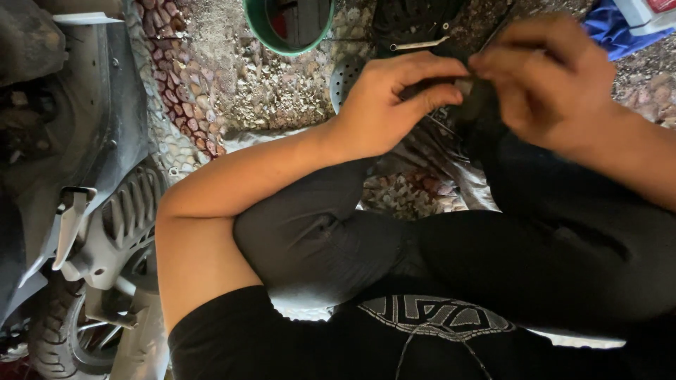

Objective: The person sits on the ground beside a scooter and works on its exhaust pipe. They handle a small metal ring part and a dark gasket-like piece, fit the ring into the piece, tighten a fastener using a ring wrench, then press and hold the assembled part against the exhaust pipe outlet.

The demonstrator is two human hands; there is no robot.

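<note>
My left hand (394,102) and my right hand (546,74) meet above my knees, fingers pinched together on a small dark part (458,95) that is mostly hidden between them. The right hand is blurred. Thin wires (445,129) trail down from the part. I sit cross-legged in dark trousers (331,239) on pebbled ground.
A grey scooter body with engine fins (127,211) and a tyre (53,331) stands at the left. A green bucket (285,28) sits at the top, a round perforated metal disc (345,77) below it, a blue cloth (620,32) at the top right.
</note>
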